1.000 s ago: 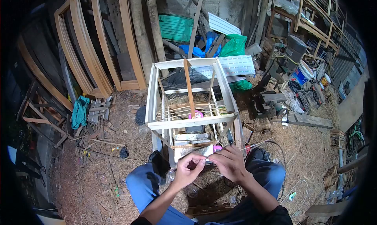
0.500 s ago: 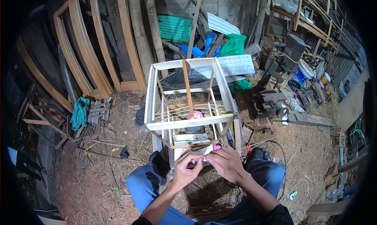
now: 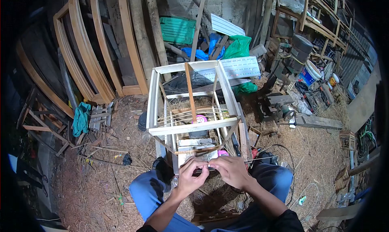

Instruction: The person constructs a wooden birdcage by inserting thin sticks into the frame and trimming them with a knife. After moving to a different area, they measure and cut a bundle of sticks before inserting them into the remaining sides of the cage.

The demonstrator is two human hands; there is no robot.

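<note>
Just in front of the wooden frame (image 3: 194, 129), my left hand (image 3: 192, 176) and my right hand (image 3: 231, 170) meet with fingertips pinched close together. Whatever they hold is too small to make out, though a thin strand runs out to the right of my right hand. The pale frame stands upright between my legs, with a brown stick (image 3: 190, 90) leaning across its top. Inside it, thin curved strips and a pink round object (image 3: 199, 119) are visible. A small pink item (image 3: 222, 153) lies just beyond my fingers.
Wooden door frames (image 3: 86, 49) lean at the back left. A green crate (image 3: 177, 30) and green bag (image 3: 236, 47) lie at the back. A teal cloth (image 3: 81, 118) hangs on the left. On the right are a vise (image 3: 283, 106), a bucket (image 3: 311, 73) and a timber beam (image 3: 318, 121).
The view has shifted slightly, so the frame and surroundings appear a little further left. My hands stay pinched together, and my right hand has moved slightly left and down.
</note>
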